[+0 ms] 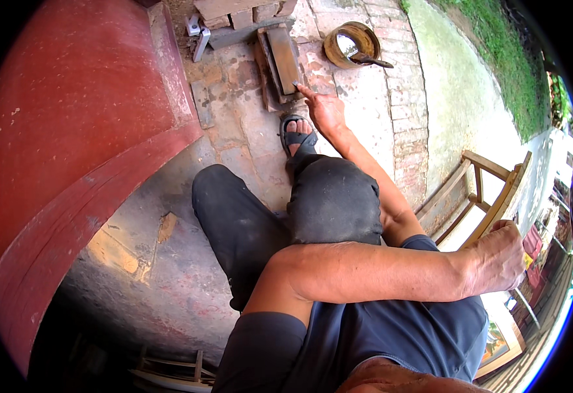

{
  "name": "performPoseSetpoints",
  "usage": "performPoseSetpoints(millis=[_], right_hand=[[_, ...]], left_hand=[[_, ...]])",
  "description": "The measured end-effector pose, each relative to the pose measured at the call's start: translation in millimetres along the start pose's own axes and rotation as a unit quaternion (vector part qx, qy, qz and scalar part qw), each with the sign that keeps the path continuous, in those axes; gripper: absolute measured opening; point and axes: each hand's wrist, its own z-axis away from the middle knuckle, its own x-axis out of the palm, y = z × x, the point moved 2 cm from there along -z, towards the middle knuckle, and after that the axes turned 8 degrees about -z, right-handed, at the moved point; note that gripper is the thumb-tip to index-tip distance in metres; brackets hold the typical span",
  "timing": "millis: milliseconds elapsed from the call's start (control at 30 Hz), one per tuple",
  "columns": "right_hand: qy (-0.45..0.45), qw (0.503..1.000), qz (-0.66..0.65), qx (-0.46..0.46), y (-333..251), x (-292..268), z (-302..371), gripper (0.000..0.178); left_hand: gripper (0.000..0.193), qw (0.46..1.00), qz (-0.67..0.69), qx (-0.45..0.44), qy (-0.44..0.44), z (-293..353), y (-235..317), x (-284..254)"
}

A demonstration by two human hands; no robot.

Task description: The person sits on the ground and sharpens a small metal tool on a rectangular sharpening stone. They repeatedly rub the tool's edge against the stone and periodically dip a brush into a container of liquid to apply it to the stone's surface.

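My right hand [326, 112] reaches over the brick floor, its index finger stretched out and the other fingers curled. That fingertip touches the near end of a long brown sharpening stone [284, 59]. The stone lies in a worn wooden holder [267, 75], just beyond my sandalled foot [298, 136]. Across my raised right knee [335, 200] lies my left forearm. My left hand [498, 257] hangs past it on the right, closed into a loose fist, with nothing visible in it.
Right of the stone stands a round, rusty pot [352, 46] with water and a dark-handled tool [373, 61] in it. Stacked bricks [244, 16] and a small white device [198, 38] are at the far end. A red wall [83, 98] rises left; a wooden chair [483, 190] stands right.
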Motion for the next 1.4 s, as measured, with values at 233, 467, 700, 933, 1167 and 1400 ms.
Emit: performPoseSetpoints(millis=[233, 467, 700, 933, 1167, 1400], right_hand=[[0.019, 0.999, 0.027, -0.015, -6.7, 1.9, 0.6, 0.064], [-0.008, 0.999, 0.044, -0.007, -5.6, 3.2, 15.0, 0.067], [0.004, 0.999, 0.028, -0.019, -7.6, 5.1, -6.7, 0.07], [0.043, 0.998, 0.03, -0.015, -22.7, 1.4, -9.1, 0.076], [-0.035, 0.999, 0.024, 0.005, -14.0, 5.0, 7.4, 0.074], [-0.042, 0.999, 0.018, -0.004, -14.8, 3.3, 18.6, 0.074]], left_hand=[[0.012, 1.0, 0.014, -0.008, -0.008, -0.3, 1.1, -2.3], [0.019, 0.999, -0.034, -0.003, 0.032, 1.7, -15.5, -11.5], [0.019, 0.997, 0.038, 0.017, -0.063, -4.1, -16.3, -11.4], [0.015, 0.998, 0.029, 0.007, -0.055, -0.9, 3.9, 0.9], [0.016, 1.0, -0.008, -0.015, 0.012, 6.0, -11.3, 0.0], [0.016, 1.0, 0.005, -0.019, -0.009, 0.5, -7.8, 4.3]])
